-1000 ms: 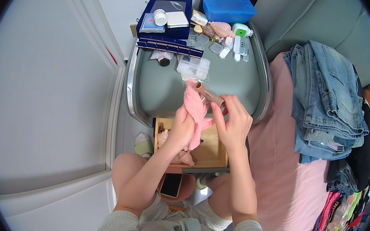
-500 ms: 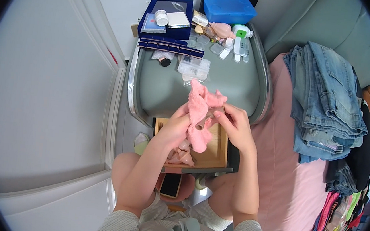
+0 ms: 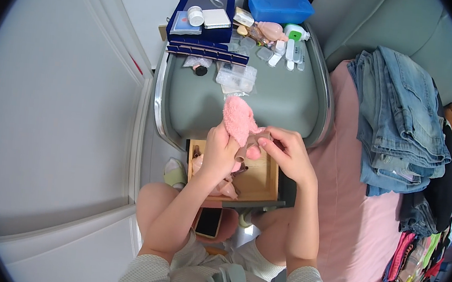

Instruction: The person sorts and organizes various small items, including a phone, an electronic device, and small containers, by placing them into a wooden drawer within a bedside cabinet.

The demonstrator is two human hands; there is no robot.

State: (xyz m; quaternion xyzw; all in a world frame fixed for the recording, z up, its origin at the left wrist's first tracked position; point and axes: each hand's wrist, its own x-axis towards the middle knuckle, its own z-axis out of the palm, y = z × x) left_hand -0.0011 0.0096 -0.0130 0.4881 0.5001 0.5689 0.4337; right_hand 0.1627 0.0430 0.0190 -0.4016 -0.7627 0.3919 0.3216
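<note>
Brown tube (image 3: pixel 250 145) and fluffy pink cloth (image 3: pixel 237 119) are both held up above the pulled-out drawer (image 3: pixel 263 182). Largest is the grey-green padded cabinet (image 3: pixel 283 108), its top beyond the drawer. Over the drawer's left part, the left hand (image 3: pixel 221 146) is closed around the cloth; over its right part, the right hand (image 3: pixel 290 152) has thumb and fingers narrowed on the tube's right end. The cloth, bunched and rising toward the drawer's far side, should be light, soft and non-slip, best gathered in the palm. The tube, slanting above the drawer's middle, one hollow end facing its near side, looks light, smooth and fairly stiff; it might slip under fluffy fabric, so a fingertip hold near an end should suit. Whether cloth reaches inside it, I cannot tell.
</note>
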